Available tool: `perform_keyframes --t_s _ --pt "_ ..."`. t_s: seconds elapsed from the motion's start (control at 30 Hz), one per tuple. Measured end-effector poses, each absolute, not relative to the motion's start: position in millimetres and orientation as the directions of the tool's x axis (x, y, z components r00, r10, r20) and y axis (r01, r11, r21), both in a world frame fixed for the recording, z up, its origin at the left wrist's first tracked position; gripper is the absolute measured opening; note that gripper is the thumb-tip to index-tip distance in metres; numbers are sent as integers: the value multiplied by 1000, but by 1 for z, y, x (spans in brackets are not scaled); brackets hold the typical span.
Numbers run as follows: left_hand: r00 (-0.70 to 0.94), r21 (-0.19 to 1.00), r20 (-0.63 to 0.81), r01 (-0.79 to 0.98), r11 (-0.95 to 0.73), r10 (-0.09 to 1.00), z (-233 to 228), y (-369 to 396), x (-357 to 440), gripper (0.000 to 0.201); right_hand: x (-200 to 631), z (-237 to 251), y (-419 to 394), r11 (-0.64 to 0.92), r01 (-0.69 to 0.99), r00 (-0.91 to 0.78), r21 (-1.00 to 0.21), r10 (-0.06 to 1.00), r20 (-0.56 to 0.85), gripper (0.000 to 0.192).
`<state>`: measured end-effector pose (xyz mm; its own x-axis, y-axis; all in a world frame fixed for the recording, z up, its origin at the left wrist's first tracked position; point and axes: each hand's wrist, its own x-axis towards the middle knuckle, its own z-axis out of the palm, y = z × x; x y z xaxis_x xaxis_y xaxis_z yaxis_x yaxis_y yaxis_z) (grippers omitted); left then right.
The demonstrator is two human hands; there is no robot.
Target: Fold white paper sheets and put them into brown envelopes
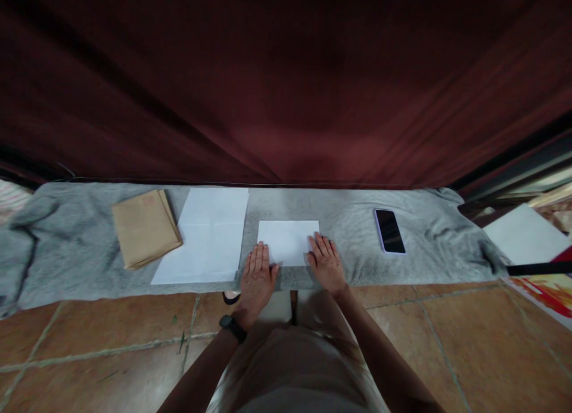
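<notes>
A small white rectangle of paper (288,241), perhaps folded, lies flat in front of me on the grey cloth. My left hand (258,279) rests palm down at its left edge, fingers stretched out, a dark watch on the wrist. On the opposite side my right hand (327,264) lies flat with its fingertips at the paper's right edge. Larger white sheets (205,240) with a crease across them lie to the left of my left hand. Partly over their edge sits a stack of brown paper envelopes (145,228).
A grey cloth (353,222) covers the long narrow surface. Toward its right part lies a phone (390,231) with a dark screen. A dark red curtain (286,103) hangs right behind. Beyond the right end is another white sheet (527,234). Tiled floor (116,335) shows below.
</notes>
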<state>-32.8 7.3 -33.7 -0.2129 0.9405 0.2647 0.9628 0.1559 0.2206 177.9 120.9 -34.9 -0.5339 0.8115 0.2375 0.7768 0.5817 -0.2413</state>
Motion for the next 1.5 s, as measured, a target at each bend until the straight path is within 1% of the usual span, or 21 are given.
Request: perform_keyframes --t_s 0.17,0.33,0.5,0.6,0.7,0.9,1.2,1.37,1.5 --pt "-228 244 280 956 160 933 -34 9 -32 66 185 -37 123 561 785 -510 -263 826 240 52" --pt "-146 260 293 963 69 945 -25 36 -21 61 166 -35 120 568 763 -514 -307 822 244 52" --pt "-66 240 205 971 15 977 -22 77 -16 56 131 -33 119 625 715 -578 -314 781 236 51" --pt "-43 236 166 972 3 985 -25 90 -21 55 121 -34 123 614 725 -568 -313 790 233 49" --pt "-38 228 171 974 -2 985 -30 92 -25 55 119 -36 125 600 741 -548 -302 800 244 49" --pt "-90 229 197 972 43 976 -32 87 -27 55 122 -37 122 566 774 -504 -284 822 266 50" --pt "-154 226 218 969 104 964 -31 70 -39 55 147 -37 122 525 810 -471 -263 848 244 50" --pt "-192 258 223 957 132 956 -35 59 -46 55 164 -34 121 496 833 -447 -246 864 230 49" --pt "-233 281 245 946 161 941 -35 48 -50 54 177 -32 122 475 842 -424 -256 876 231 50"
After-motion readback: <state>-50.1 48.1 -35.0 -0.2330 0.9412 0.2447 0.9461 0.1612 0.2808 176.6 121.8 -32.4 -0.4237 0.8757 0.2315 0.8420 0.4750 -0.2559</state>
